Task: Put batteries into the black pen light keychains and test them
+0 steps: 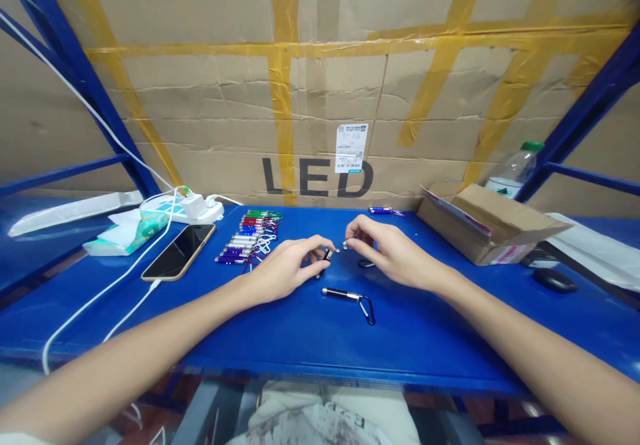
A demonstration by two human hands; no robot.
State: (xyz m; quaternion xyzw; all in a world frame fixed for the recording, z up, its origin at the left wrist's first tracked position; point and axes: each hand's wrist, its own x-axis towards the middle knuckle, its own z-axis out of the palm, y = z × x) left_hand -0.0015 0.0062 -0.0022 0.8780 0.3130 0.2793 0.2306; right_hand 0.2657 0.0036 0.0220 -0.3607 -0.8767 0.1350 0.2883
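My left hand (287,268) pinches a small black keychain flashlight body (325,258) just above the blue table (300,338). Right beside it, my right hand (385,248) pinches a tiny silver part (345,245) at that flashlight's tip; its black clip ring (365,264) peeks out under the hand. The two hands almost touch at mid-table. Another black keychain flashlight with a carabiner (347,295) lies loose on the table just in front of my hands. A row of several coloured keychain flashlights (247,235) lies left of my left hand.
A phone (179,251) on a white cable lies at left, beside a tissue pack (125,233) and a power strip (190,208). An open cardboard box (487,228), a bottle (515,168) and a black mouse (554,279) sit at right. One purple flashlight (385,211) lies near the cardboard back wall.
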